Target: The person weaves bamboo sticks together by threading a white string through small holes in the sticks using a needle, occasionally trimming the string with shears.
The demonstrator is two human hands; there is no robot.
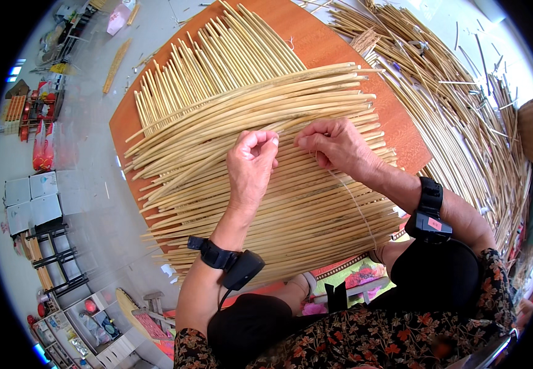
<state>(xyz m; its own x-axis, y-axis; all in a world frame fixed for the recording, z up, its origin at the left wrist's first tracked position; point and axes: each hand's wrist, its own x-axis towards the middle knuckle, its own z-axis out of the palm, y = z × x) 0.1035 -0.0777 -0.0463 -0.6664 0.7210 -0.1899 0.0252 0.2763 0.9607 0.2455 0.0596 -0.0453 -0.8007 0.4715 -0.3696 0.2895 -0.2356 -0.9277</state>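
Observation:
Long pale-yellow reed-like stalks (266, 212) lie side by side from left to right in front of me. Beyond them, more stalks (223, 58) run away from me in a second layer. My left hand (249, 163) is closed in a pinch just above the crosswise stalks; what its fingertips hold is too small to make out. Close by on the right, my right hand (338, 146) pinches a thin pale string (357, 206). The string trails from that hand toward me over the stalks. The fingertips of both hands are a short gap apart.
The stalks rest on a reddish-brown board (405, 132). A large heap of loose stalks (457, 132) covers the floor at the right, beside a woven basket (532, 132). Boxes (32, 200) and a shelf unit (85, 332) stand at the left.

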